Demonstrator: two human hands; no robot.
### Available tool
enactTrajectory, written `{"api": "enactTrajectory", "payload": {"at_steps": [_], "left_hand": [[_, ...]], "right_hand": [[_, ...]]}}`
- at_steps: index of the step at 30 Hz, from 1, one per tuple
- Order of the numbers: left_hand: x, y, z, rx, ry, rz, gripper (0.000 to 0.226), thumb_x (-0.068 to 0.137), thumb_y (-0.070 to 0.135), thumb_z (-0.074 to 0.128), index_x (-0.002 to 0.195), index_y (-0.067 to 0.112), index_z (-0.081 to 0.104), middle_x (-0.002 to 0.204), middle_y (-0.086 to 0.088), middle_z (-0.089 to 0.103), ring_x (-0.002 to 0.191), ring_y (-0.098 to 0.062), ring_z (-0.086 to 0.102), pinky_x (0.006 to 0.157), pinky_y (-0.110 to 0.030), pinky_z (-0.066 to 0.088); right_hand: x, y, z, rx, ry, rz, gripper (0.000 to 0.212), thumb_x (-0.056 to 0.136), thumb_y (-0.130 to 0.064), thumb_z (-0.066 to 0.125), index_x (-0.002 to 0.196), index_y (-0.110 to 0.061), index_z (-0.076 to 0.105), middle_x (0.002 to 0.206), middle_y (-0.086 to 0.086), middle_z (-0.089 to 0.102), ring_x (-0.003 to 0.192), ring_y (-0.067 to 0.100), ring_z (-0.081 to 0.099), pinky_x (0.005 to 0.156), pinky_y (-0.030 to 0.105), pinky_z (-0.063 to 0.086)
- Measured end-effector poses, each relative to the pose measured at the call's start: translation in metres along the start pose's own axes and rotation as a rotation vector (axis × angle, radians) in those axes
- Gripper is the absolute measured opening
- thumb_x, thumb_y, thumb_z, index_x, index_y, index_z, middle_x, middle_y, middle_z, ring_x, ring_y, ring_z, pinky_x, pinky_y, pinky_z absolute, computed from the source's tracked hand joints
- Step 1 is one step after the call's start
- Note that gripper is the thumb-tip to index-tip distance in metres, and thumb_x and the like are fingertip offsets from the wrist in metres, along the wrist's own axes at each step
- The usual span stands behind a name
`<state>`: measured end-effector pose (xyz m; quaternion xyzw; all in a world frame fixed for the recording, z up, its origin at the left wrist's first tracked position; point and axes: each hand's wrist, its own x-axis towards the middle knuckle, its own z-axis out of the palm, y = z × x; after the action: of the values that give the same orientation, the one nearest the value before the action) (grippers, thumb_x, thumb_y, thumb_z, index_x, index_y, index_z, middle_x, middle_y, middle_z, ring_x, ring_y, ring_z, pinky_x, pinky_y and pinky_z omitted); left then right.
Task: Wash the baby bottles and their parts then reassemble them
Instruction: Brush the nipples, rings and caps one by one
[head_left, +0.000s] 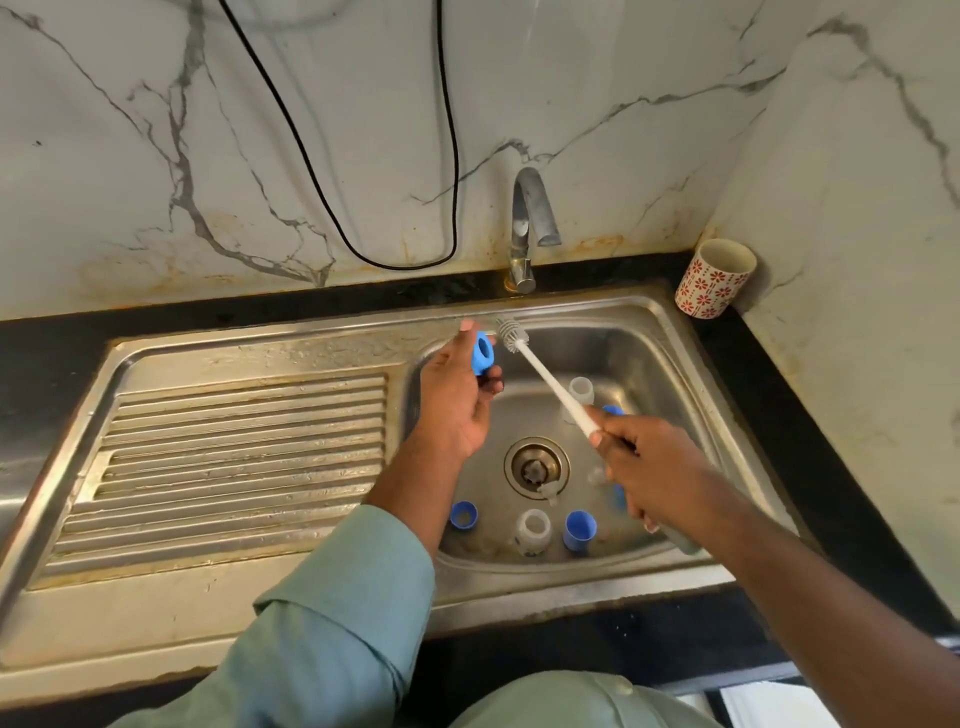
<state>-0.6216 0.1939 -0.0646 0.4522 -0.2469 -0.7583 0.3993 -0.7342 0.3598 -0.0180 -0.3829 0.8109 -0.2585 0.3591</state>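
Observation:
My left hand holds a blue bottle cap above the left side of the sink basin, its opening turned toward the brush. My right hand grips the white handle of a bottle brush, whose grey bristle head sits just right of the cap without entering it. Down in the basin stand a clear bottle, a blue cap, a blue ring and another clear bottle. More blue parts are half hidden behind my right hand.
The steel sink has a drain in the middle and a ribbed drainboard to the left. A tap stands at the back, with no water visible. A flowered cup sits at the back right corner. A black cable hangs on the wall.

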Motion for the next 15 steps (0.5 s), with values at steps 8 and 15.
{"api": "enactTrajectory", "payload": {"at_steps": [8, 15], "left_hand": [[0.070, -0.064, -0.008, 1.170, -0.112, 0.247, 0.056, 0.085, 0.007, 0.073, 0.137, 0.022, 0.056, 0.125, -0.001, 0.050, 0.107, -0.013, 0.055, 0.075, -0.004, 0.043], [0.153, -0.132, -0.004, 1.847, -0.284, 0.234, 0.069, 0.086, 0.023, 0.074, 0.147, 0.027, 0.042, 0.140, -0.007, 0.045, 0.129, -0.030, 0.045, 0.104, -0.039, 0.040]], "right_hand": [[0.033, 0.060, -0.029, 0.083, -0.007, 0.096, 0.021, 0.100, -0.031, 0.051, 0.117, -0.027, 0.062, 0.080, 0.012, 0.064, 0.052, 0.016, 0.052, 0.046, 0.025, 0.047], [0.061, 0.094, -0.049, 0.187, 0.005, 0.082, 0.024, 0.098, -0.024, 0.055, 0.092, -0.047, 0.061, 0.073, 0.023, 0.059, 0.047, 0.020, 0.051, 0.046, 0.031, 0.046]]}}
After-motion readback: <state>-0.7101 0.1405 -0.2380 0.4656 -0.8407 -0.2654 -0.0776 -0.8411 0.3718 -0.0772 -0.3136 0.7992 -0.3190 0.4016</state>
